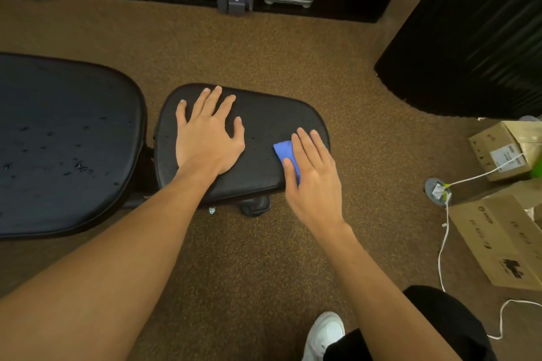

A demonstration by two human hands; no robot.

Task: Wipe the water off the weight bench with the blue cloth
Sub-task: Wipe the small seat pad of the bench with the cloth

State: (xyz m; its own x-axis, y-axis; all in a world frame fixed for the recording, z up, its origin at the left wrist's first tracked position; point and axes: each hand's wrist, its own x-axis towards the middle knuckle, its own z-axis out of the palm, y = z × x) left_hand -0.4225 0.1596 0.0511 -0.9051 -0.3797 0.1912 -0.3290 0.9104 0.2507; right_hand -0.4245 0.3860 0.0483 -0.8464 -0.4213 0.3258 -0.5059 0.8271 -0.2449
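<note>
From the head view, the left hand (206,138) lies flat on the small bench pad (264,114), fingers spread wide, holding nothing. The right hand (315,179) is flat too, and its straight fingers press the blue cloth (284,152) onto the pad's near edge (most of the cloth hides under the hand). Left of the left hand, the big bench pad (67,126) has water drops (79,165) on it. The small pad may be wet too, but that is hard to see.

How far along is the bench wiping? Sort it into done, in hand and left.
Done: nothing clearly dry yet. In hand: the right hand presses the blue cloth on the seat pad, where the left hand rests flat. Left: the droplets across the back pad.
</note>
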